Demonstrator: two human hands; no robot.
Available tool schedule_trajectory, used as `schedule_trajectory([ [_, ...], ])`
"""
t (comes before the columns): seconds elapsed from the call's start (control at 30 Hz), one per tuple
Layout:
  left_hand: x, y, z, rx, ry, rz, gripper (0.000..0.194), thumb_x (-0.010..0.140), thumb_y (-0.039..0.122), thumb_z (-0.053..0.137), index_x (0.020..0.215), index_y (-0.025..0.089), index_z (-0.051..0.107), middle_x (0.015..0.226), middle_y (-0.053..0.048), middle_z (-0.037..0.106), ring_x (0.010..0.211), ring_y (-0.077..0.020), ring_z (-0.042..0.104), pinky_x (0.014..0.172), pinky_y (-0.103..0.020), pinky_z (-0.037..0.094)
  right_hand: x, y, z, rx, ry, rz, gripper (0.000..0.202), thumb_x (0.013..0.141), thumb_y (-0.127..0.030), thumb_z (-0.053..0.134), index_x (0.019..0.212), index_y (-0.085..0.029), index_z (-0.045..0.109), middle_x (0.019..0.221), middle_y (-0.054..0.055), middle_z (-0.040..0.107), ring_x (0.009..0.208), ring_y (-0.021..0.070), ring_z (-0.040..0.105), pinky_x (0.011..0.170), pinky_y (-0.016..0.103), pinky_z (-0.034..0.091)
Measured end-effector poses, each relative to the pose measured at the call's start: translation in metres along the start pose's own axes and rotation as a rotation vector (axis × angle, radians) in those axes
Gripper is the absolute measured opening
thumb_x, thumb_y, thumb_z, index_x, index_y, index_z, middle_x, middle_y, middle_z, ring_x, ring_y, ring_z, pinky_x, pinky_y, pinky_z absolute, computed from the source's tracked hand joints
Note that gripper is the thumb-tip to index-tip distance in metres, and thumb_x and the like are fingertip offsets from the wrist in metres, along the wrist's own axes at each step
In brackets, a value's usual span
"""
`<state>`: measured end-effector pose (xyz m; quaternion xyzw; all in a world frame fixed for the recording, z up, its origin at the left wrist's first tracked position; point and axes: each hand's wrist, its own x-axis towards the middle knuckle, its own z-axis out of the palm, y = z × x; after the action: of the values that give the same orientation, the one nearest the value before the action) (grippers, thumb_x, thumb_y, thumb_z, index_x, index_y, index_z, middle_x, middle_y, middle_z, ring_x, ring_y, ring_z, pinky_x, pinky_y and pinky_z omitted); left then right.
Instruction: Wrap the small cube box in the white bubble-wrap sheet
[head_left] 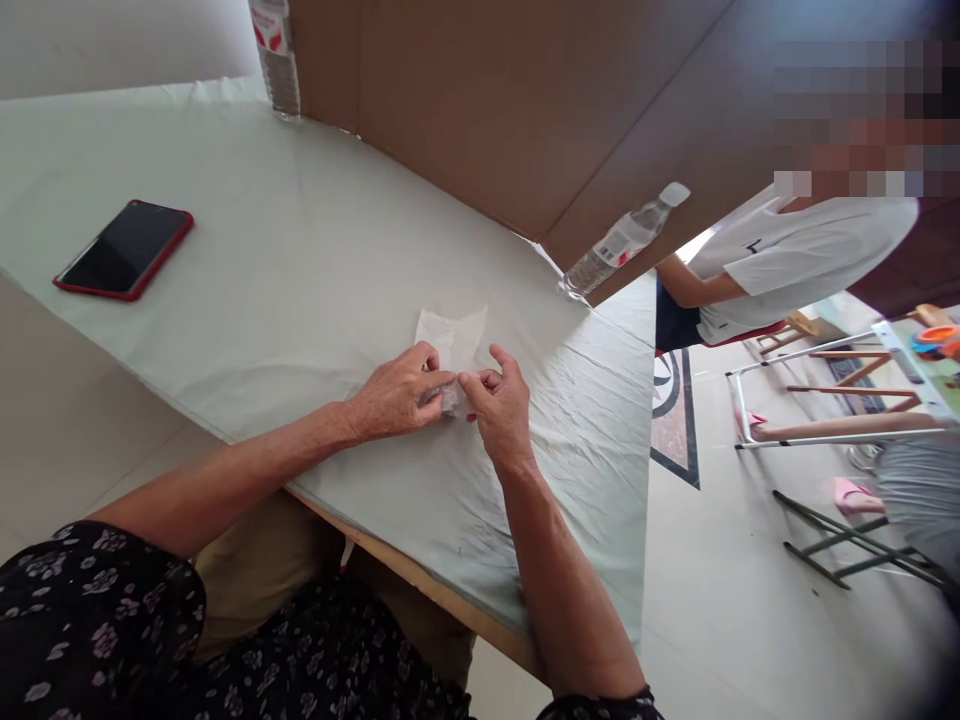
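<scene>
A piece of thin white paper (456,338) lies on the pale green cloth of the table, its far end spread out. Its near end, with something greyish and crumpled on it, is between my two hands. My left hand (400,392) is closed around the left edge of the paper, fingers bent and the index finger pointing right. From the right, my right hand (501,405) meets it, thumb tip near the left fingertip and the other fingers curled or raised. What the right fingertips pinch, if anything, is too small to tell.
A phone in a red case (126,250) lies at the left. Beyond my hands stands a large brown cardboard panel (480,110), with a plastic bottle (619,245) at its right and another bottle (276,60) at its left. A person in a white shirt (810,250) sits behind it.
</scene>
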<state>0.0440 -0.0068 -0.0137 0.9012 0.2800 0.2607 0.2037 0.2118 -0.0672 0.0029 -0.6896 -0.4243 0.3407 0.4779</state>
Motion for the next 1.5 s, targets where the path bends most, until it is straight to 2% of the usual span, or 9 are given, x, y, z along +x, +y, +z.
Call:
schedule_trajectory([
  [0.2, 0.003, -0.002, 0.001, -0.123, -0.018, -0.007, 0.026, 0.085, 0.019, 0.054, 0.105, 0.017, 0.071, 0.103, -0.008, 0.054, 0.083, -0.016, 0.055, 0.073, -0.029, 0.049, -0.003, -0.006, 0.006, -0.083, -0.003, -0.054, 0.076, 0.082, -0.042, 0.065, 0.147, -0.01, 0.044, 0.086, 0.003, 0.071, 0.074, 0.0161, 0.065, 0.063, 0.028, 0.053],
  [0.33, 0.004, -0.005, 0.004, -0.221, 0.02, -0.045, 0.043, 0.082, 0.017, 0.058, 0.125, 0.018, 0.061, 0.105, -0.008, 0.057, 0.091, -0.0186, 0.058, 0.08, -0.031, 0.051, -0.007, -0.009, 0.001, -0.191, -0.087, -0.123, 0.068, 0.086, -0.041, 0.061, 0.145, -0.012, 0.046, 0.099, 0.009, 0.077, 0.077, 0.0187, 0.068, 0.073, 0.035, 0.057],
  [0.47, 0.003, -0.005, 0.006, -0.302, 0.06, -0.086, 0.058, 0.082, 0.02, 0.061, 0.138, 0.019, 0.051, 0.106, -0.008, 0.06, 0.088, -0.0188, 0.057, 0.081, -0.033, 0.051, -0.015, -0.013, -0.004, -0.36, -0.216, -0.276, 0.057, 0.092, -0.029, 0.051, 0.147, -0.017, 0.045, 0.114, 0.011, 0.076, 0.079, 0.0184, 0.069, 0.078, 0.036, 0.057],
  [0.63, 0.004, -0.003, 0.004, -0.536, 0.073, -0.247, 0.054, 0.074, 0.016, 0.059, 0.128, 0.018, 0.057, 0.104, -0.005, 0.059, 0.073, -0.0125, 0.053, 0.068, -0.027, 0.05, -0.034, -0.017, 0.007, -0.851, -0.216, -0.519, 0.06, 0.094, -0.017, 0.043, 0.153, -0.011, 0.036, 0.12, 0.019, 0.072, 0.097, 0.0287, 0.069, 0.08, 0.041, 0.055],
  [0.73, 0.006, -0.001, 0.005, -0.587, 0.111, -0.334, 0.04, 0.076, 0.021, 0.061, 0.116, 0.017, 0.061, 0.102, -0.005, 0.058, 0.071, -0.0115, 0.052, 0.067, -0.026, 0.049, -0.041, -0.018, 0.009, -0.987, -0.212, -0.58, 0.067, 0.091, -0.013, 0.043, 0.156, -0.008, 0.029, 0.117, 0.02, 0.073, 0.094, 0.0303, 0.068, 0.079, 0.043, 0.054],
  [0.9, 0.005, 0.007, 0.011, -0.447, 0.182, -0.326, 0.038, 0.078, 0.025, 0.066, 0.115, 0.02, 0.061, 0.098, -0.003, 0.058, 0.071, -0.0125, 0.051, 0.071, -0.029, 0.049, -0.029, -0.021, -0.009, -0.85, -0.277, -0.541, 0.07, 0.091, -0.012, 0.041, 0.159, -0.014, 0.022, 0.124, 0.015, 0.073, 0.097, 0.0276, 0.069, 0.085, 0.043, 0.053],
  [1.13, 0.005, 0.011, 0.014, -0.324, 0.194, -0.286, 0.029, 0.084, 0.03, 0.065, 0.11, 0.018, 0.061, 0.098, -0.004, 0.06, 0.074, -0.0145, 0.054, 0.071, -0.03, 0.047, -0.001, -0.037, -0.022, -0.72, -0.44, -0.473, 0.064, 0.089, -0.009, 0.042, 0.153, -0.013, 0.036, 0.119, 0.01, 0.077, 0.109, 0.0255, 0.07, 0.094, 0.043, 0.052],
  [1.27, 0.008, 0.012, 0.014, -0.257, 0.194, -0.287, 0.019, 0.083, 0.023, 0.062, 0.102, 0.019, 0.061, 0.097, -0.004, 0.061, 0.082, -0.0164, 0.058, 0.073, -0.03, 0.048, 0.013, -0.039, -0.024, -0.604, -0.49, -0.481, 0.06, 0.087, -0.011, 0.046, 0.147, -0.017, 0.047, 0.108, 0.007, 0.08, 0.102, 0.023, 0.072, 0.09, 0.039, 0.053],
  [1.5, 0.006, 0.015, 0.014, -0.188, 0.171, -0.28, 0.034, 0.079, 0.018, 0.063, 0.113, 0.018, 0.062, 0.102, -0.006, 0.062, 0.089, -0.0187, 0.062, 0.079, -0.032, 0.053, 0.046, -0.002, -0.026, -0.218, -0.222, -0.346, 0.043, 0.086, -0.03, 0.061, 0.127, -0.018, 0.062, 0.091, 0.005, 0.078, 0.077, 0.0167, 0.067, 0.072, 0.032, 0.051],
])
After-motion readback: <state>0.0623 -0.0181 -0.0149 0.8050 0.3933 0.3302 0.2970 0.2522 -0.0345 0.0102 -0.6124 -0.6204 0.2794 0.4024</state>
